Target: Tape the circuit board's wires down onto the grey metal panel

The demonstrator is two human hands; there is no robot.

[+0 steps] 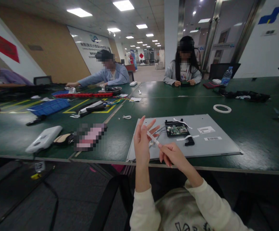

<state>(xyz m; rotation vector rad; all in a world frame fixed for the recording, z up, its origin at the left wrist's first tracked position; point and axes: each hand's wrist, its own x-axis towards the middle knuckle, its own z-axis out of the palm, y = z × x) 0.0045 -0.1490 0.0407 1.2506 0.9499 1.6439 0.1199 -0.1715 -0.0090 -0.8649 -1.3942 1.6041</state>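
Note:
My right hand (171, 154) pinches the lower end of a short strip of white tape (153, 138) between thumb and fingers. The strip slants up to my left hand (142, 138), which is raised with its fingers spread; whether the tape sticks to them I cannot tell. Both hands are over the near left part of a flat grey display panel (216, 144). On the panel sits a green circuit board (177, 129) in a black frame. White tape strips cross the frame's top right and its lower edge (184, 138). Thin cables run left from the board, partly behind my left fingers.
A roll of white tape (222, 108) lies beyond the panel. To the left are a pink phone-like item (91, 137), a white device (44, 139) and a blue tray (49, 107). A water bottle (226, 76) stands far right. Two people sit across the green table (257, 128).

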